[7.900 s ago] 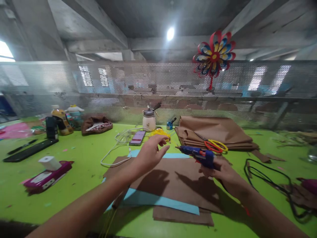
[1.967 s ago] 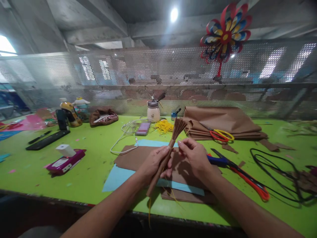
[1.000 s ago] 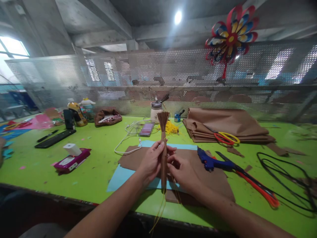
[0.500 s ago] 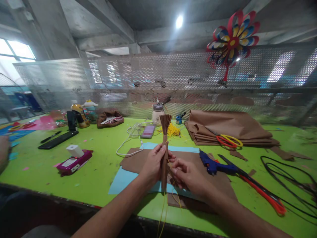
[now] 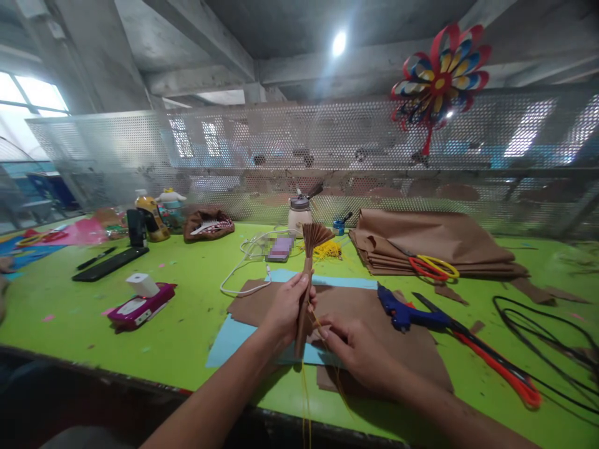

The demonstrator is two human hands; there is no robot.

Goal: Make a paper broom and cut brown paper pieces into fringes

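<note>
My left hand [image 5: 289, 307] is closed around the middle of a pleated strip of brown paper [image 5: 302, 333], whose upper end fans out. The strip leans a little to the right at its top. Yellow string [image 5: 314, 316] runs from the strip where I grip it to my right hand [image 5: 352, 343], which pinches it between thumb and fingers. Loose string ends hang down past the table's front edge. Beneath my hands lie a flat sheet of brown paper [image 5: 397, 352] and a light blue sheet [image 5: 234, 343].
At the right are a blue glue gun [image 5: 407, 312], black scissors with red handles [image 5: 496, 358] and a black cable [image 5: 528, 324]. Folded brown paper [image 5: 430, 237] bears other scissors [image 5: 435, 267]. Behind stand a bottle [image 5: 299, 212] and yellow strings [image 5: 327, 251]. A purple power strip [image 5: 140, 307] lies left.
The fanned top of the paper strip has tipped right and spread wider, while its lower end has swung left. My right hand has moved slightly down and right with the string.
</note>
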